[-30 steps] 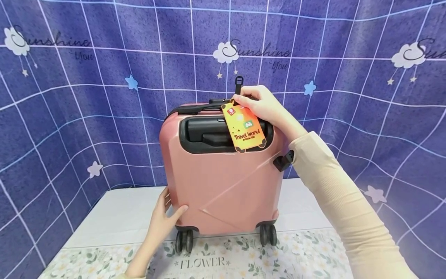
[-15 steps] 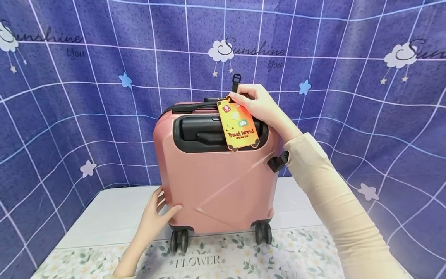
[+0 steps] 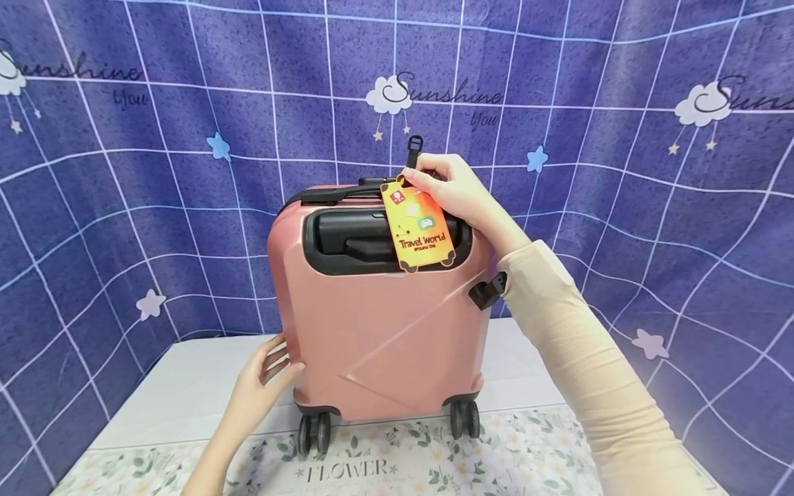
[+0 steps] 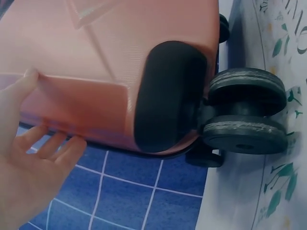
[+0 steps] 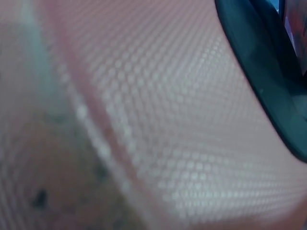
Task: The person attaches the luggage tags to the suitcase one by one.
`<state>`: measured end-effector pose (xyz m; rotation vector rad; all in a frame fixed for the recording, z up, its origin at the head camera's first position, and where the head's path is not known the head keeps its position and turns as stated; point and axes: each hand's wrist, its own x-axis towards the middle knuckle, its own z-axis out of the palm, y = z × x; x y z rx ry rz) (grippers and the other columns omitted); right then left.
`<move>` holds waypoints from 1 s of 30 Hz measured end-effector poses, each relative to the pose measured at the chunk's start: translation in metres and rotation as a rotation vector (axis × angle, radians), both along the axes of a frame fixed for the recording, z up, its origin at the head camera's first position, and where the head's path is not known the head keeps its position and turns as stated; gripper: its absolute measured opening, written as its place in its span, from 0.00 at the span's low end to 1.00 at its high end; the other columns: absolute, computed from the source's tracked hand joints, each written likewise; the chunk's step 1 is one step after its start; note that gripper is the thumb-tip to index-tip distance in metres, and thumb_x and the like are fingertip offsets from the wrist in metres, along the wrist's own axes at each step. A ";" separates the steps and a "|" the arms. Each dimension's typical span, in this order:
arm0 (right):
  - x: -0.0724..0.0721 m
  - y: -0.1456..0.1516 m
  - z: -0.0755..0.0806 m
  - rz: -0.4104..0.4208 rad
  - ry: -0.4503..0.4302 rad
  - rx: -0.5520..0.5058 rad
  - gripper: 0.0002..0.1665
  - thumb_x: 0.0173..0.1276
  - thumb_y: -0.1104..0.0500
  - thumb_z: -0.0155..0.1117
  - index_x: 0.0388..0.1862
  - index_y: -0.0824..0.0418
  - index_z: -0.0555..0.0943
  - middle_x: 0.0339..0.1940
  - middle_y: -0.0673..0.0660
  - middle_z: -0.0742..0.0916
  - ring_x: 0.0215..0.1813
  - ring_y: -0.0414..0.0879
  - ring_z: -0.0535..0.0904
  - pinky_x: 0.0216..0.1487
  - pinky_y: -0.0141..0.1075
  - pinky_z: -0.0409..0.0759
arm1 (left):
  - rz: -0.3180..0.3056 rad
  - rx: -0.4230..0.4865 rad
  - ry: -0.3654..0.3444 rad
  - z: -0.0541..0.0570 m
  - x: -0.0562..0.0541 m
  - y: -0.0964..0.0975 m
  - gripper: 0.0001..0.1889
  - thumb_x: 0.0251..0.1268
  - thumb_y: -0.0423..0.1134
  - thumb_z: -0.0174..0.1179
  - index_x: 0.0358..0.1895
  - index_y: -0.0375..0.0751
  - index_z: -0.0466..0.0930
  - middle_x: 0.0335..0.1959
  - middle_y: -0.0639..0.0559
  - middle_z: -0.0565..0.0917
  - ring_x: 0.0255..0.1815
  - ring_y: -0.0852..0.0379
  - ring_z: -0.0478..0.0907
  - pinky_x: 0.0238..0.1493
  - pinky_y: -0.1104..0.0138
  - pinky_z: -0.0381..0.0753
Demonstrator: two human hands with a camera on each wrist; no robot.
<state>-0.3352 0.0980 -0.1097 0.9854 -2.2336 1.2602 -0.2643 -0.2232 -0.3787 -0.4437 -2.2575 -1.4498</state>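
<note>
A pink hard-shell suitcase stands upright on its black wheels. My right hand, at the top of the case, pinches the black strap of a luggage tag between thumb and fingers. The yellow-orange tag reads "Travel World" and hangs in front of the black handle recess; the strap's buckle sticks up above the fingers. Low on the left side, my left hand touches the case, thumb by the front edge and relaxed fingers along the side. The right wrist view is mostly blurred pink shell.
A black carry handle runs along the suitcase top. Under the wheels lies a floral cloth printed "FLOWER", with a white surface behind it. A blue gridded curtain surrounds the back and sides. A black wrist device sits by the right cuff.
The whole scene has shifted left in the head view. My left thumb has slid back from the suitcase front towards its edge. My right hand keeps its pinch on the tag strap.
</note>
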 end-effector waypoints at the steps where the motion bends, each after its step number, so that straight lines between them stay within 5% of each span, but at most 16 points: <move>1: 0.000 0.000 0.000 -0.003 0.002 0.005 0.19 0.69 0.56 0.57 0.18 0.59 0.69 0.20 0.51 0.72 0.26 0.43 0.68 0.25 0.30 0.64 | -0.001 0.001 0.010 0.002 0.000 -0.001 0.31 0.65 0.38 0.58 0.68 0.35 0.59 0.66 0.37 0.66 0.54 0.83 0.67 0.55 0.84 0.69; 9: -0.002 -0.001 0.002 -0.020 0.045 0.064 0.19 0.70 0.55 0.55 0.20 0.60 0.70 0.21 0.52 0.71 0.27 0.45 0.68 0.28 0.31 0.64 | 0.020 -0.018 0.109 0.020 0.003 -0.008 0.21 0.71 0.36 0.50 0.64 0.35 0.66 0.59 0.35 0.75 0.54 0.79 0.71 0.51 0.86 0.70; 16: 0.001 -0.001 0.003 -0.045 0.052 0.086 0.18 0.70 0.54 0.55 0.20 0.60 0.70 0.20 0.52 0.71 0.27 0.45 0.68 0.28 0.31 0.64 | 0.023 0.029 0.188 0.038 0.003 -0.007 0.20 0.71 0.34 0.50 0.64 0.34 0.66 0.58 0.58 0.75 0.57 0.74 0.73 0.55 0.84 0.69; 22: 0.001 0.000 0.002 -0.047 0.050 0.068 0.18 0.70 0.55 0.55 0.20 0.60 0.71 0.20 0.52 0.71 0.26 0.44 0.67 0.27 0.31 0.64 | 0.069 0.045 0.230 0.051 0.001 -0.004 0.20 0.71 0.33 0.50 0.63 0.31 0.67 0.57 0.35 0.76 0.55 0.75 0.74 0.55 0.84 0.69; 30: 0.001 0.000 0.001 -0.037 0.041 0.050 0.18 0.70 0.55 0.55 0.20 0.60 0.71 0.21 0.52 0.72 0.26 0.44 0.68 0.27 0.30 0.64 | 0.118 0.059 0.270 0.067 0.002 -0.001 0.18 0.70 0.33 0.50 0.61 0.33 0.70 0.56 0.35 0.78 0.53 0.77 0.74 0.52 0.85 0.70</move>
